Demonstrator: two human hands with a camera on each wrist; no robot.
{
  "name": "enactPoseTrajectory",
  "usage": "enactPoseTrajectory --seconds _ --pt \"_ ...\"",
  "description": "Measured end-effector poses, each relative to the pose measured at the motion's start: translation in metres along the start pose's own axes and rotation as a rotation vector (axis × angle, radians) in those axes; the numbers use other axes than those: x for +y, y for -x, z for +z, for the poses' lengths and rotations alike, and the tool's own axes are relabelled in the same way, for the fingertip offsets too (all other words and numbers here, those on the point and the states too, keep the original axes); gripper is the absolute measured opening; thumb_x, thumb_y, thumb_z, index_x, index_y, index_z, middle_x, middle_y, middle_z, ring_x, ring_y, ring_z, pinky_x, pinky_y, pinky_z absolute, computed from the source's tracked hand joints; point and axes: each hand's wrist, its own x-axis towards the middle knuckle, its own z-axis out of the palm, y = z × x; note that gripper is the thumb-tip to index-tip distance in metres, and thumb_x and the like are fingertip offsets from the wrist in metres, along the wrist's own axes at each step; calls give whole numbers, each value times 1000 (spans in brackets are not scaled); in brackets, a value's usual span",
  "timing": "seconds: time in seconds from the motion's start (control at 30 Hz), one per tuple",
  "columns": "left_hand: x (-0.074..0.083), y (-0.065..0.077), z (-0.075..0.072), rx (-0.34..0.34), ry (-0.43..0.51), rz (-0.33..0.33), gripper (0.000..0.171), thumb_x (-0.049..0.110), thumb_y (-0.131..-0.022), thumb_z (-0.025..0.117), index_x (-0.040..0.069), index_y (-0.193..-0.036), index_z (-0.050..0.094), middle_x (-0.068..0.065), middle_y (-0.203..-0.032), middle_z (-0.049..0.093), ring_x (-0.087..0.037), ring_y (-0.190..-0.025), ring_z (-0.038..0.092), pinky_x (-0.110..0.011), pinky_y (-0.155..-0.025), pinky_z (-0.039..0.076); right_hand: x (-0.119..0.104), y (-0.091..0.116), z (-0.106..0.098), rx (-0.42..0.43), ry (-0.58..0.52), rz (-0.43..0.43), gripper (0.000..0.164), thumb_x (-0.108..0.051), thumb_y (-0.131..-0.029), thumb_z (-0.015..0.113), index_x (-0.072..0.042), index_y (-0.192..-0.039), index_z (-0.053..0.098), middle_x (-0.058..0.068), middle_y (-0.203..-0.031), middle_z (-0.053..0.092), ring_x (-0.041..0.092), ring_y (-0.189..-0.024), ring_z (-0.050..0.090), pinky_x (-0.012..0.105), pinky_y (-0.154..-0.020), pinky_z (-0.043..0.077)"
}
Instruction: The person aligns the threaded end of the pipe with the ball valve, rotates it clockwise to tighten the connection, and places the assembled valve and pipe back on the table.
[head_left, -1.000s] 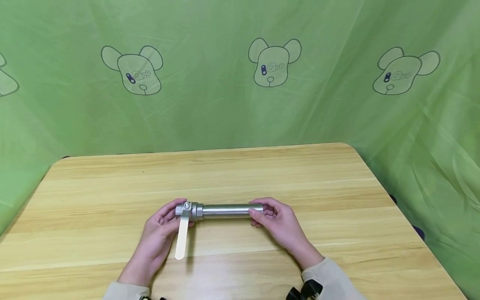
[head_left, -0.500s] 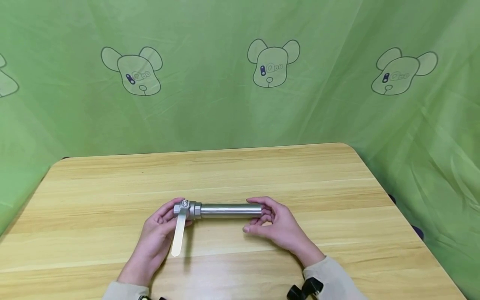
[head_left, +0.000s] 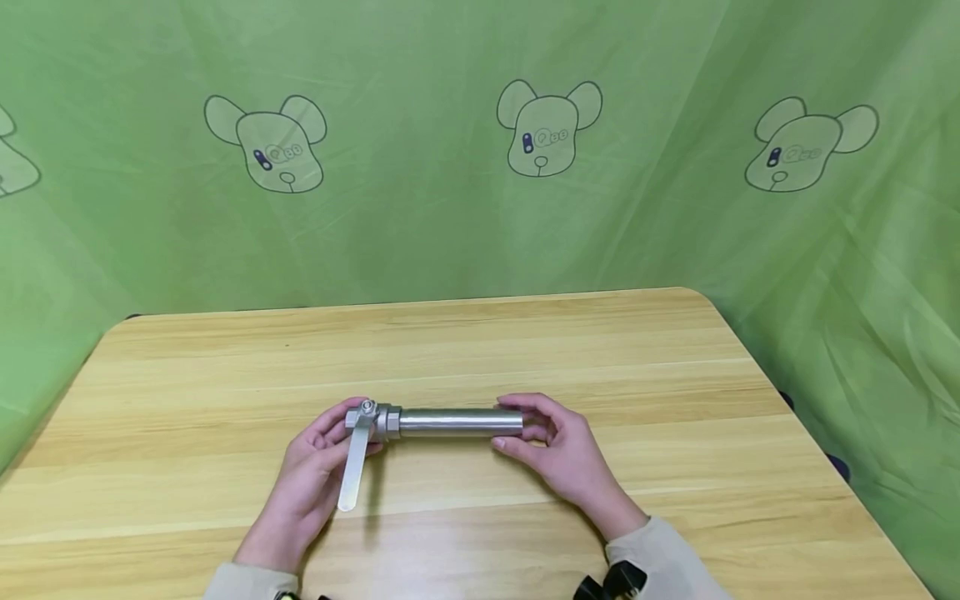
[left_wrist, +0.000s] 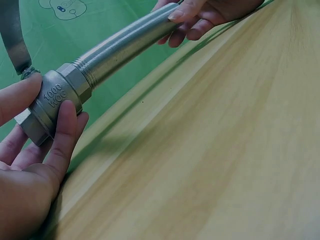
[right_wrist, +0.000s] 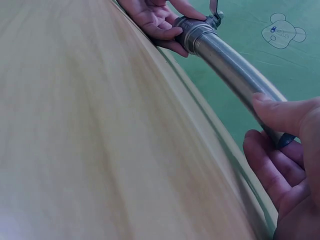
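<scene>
A steel ball valve (head_left: pixel 384 422) with a long flat lever handle (head_left: pixel 354 471) is joined to a straight metal pipe (head_left: pixel 459 422), held level above the table. My left hand (head_left: pixel 309 471) grips the valve body between thumb and fingers; raised lettering shows on it in the left wrist view. Around the pipe's free end, my right hand (head_left: pixel 564 450) has its thumb at the near side and its fingers at the far side. From the right wrist view, the right thumb (right_wrist: pixel 280 112) lies against the pipe (right_wrist: pixel 235 67). Threads show where the pipe meets the valve.
Beneath both hands spreads a wood-grain table (head_left: pixel 420 358) with rounded far corners. A green cloth (head_left: pixel 420 233) printed with bear heads hangs behind it and at the sides. Black wrist gear (head_left: pixel 611 579) sits at the right sleeve.
The right thumb came off the pipe, dropped below it, then moved back up to its near edge. The valve and pipe shifted slightly left, and the lever's lower end swung left.
</scene>
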Motion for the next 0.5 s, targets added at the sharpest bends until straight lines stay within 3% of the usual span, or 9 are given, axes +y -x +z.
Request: enactPoseTrajectory --seconds 0.13,0.5 --pt "0 0 -1 -6 1 2 42 -9 -97 63 21 -125 71 5 -118 80 -10 -111 75 -29 -98 66 0 0 0 14 -1 -5 45 -4 -83 91 -5 -125 75 19 -110 77 10 -84 73 18 -75 64" --pt "-1 0 1 6 -1 -12 42 -10 -97 63 21 -123 71 5 -120 80 -10 -112 74 -29 -100 66 1 -1 -1 18 12 -5 43 -7 -85 90 -5 -125 75 17 -106 77 9 -87 71 19 -78 65"
